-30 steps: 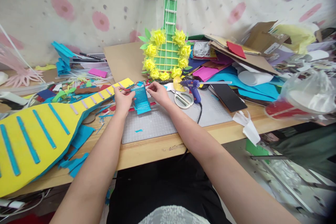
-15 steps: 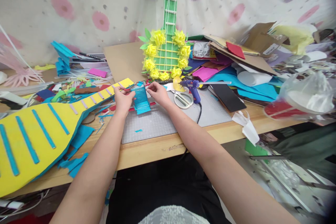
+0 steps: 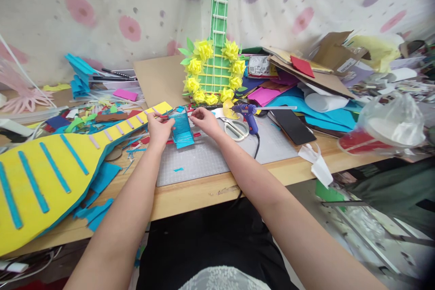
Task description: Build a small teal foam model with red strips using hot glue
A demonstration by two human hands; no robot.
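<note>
Above the grey cutting mat (image 3: 210, 163), a small open box-like piece of blue felt (image 3: 182, 132) is held up, with red sticks (image 3: 197, 135) poking out at its sides and thin pale strings across its lower part. My left hand (image 3: 159, 129) grips its left side, thumb on the blue face, close to an upper red stick. My right hand (image 3: 204, 120) is pinched at the upper right edge; whatever lies between those fingertips is too small to make out. A yellow-and-blue guitar shape (image 3: 74, 154) with blue and pink strips lies left of my hands.
Scissors (image 3: 234, 130) and a purple glue gun (image 3: 250, 120) lie right of my right hand, near a phone (image 3: 294, 124). Behind stands a green flowered guitar shape (image 3: 217, 65). Felt scraps (image 3: 102, 176) litter the left, and a bagged cup (image 3: 367, 131) stands right.
Both hands keep almost the same place and grip on the blue piece. The whole view has shifted very slightly.
</note>
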